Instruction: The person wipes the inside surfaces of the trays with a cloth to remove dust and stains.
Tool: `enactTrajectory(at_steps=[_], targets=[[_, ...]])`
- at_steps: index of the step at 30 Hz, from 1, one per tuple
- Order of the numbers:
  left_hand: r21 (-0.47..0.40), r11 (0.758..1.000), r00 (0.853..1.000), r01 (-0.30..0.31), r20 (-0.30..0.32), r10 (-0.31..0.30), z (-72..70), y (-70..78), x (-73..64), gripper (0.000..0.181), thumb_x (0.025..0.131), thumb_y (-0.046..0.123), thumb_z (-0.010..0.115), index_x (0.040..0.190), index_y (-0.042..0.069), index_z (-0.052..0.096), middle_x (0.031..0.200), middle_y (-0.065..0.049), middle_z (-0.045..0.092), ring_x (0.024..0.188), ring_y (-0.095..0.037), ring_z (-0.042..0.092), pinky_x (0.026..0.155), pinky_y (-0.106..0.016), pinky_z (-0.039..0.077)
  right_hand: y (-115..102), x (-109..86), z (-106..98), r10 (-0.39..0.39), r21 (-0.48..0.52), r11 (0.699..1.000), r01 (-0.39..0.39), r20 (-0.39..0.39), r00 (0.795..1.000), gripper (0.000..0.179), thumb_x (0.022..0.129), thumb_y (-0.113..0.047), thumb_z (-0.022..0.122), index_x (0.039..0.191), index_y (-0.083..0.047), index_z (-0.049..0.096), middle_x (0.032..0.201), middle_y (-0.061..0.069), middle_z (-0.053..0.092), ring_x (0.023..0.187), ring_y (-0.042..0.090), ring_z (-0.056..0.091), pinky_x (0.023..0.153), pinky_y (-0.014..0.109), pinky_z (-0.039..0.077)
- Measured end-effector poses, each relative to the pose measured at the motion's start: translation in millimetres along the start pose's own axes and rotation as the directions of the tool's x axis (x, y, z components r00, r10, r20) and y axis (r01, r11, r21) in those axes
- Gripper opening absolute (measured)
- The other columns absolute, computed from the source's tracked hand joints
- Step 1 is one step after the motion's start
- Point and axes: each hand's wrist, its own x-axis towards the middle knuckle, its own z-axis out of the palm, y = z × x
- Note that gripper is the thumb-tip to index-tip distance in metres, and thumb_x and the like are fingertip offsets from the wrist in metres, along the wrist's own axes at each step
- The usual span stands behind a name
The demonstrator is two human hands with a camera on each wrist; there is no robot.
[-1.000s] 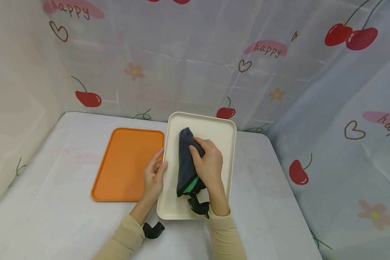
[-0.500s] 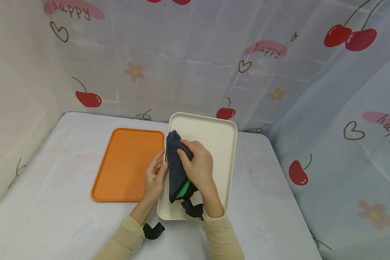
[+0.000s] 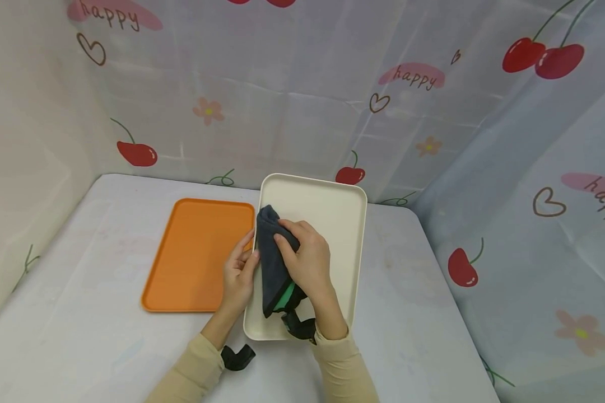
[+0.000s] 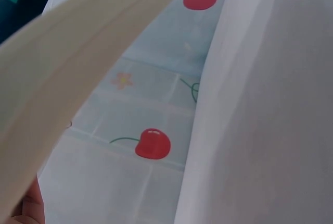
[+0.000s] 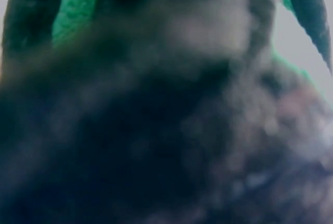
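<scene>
A cream tray [image 3: 333, 212] sits in the middle of the head view. At its left long rim my left hand [image 3: 238, 280] grips the edge, thumb near the top. Over the tray's left half my right hand [image 3: 306, 256] pinches a folded dark grey-blue cloth [image 3: 273, 268] with black edging and a green patch near its lower end. In the left wrist view the tray's pale side [image 4: 78, 52] crosses close up, with some fingers of the left hand [image 4: 30, 208] at the lower corner. The right wrist view is mostly blurred dark cloth, with a green strip [image 5: 78, 8].
An orange tray [image 3: 196, 257] lies left of the cream one, its right edge partly behind my left hand. Both stand at a white-covered table [image 3: 413, 324]. A printed curtain [image 3: 292, 123] hangs behind the table and along its right side.
My right hand has moved left and slightly down with the cloth, from the middle of the cream tray towards its left rim. My left hand and both trays are almost unmoved.
</scene>
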Motion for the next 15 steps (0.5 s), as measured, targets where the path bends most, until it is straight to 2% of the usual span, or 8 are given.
enactTrajectory(at_steps=[8, 15], targets=[[0.060, 0.998, 0.999, -0.003, -0.035, 0.005, -0.4, 2.4, 0.8, 0.044, 0.099, 0.002, 0.050, 0.143, 0.001, 0.048, 0.092, 0.016, 0.071, 0.078, -0.001, 0.065, 0.062, -0.013, 0.050, 5.8, -5.1, -5.0, 0.029, -0.001, 1.000, -0.029, -0.003, 1.000, 0.027, 0.089, -0.018, 0.071, 0.114, -0.011, 0.073, 0.093, 0.006, 0.071, 0.083, 0.022, 0.067, 0.067, 0.034, 0.053], [0.041, 0.999, 0.999, 0.023, -0.049, -0.021, -1.0, 3.9, 1.3, 0.042, 0.100, 0.005, 0.051, 0.142, 0.003, 0.049, 0.097, -0.005, 0.074, 0.079, -0.006, 0.071, 0.065, -0.024, 0.059, 14.5, -7.1, -11.6, 0.066, 0.004, 0.998, -0.066, -0.022, 0.998, 0.027, 0.089, -0.018, 0.071, 0.115, -0.012, 0.074, 0.097, 0.007, 0.072, 0.090, 0.024, 0.069, 0.076, 0.039, 0.055]])
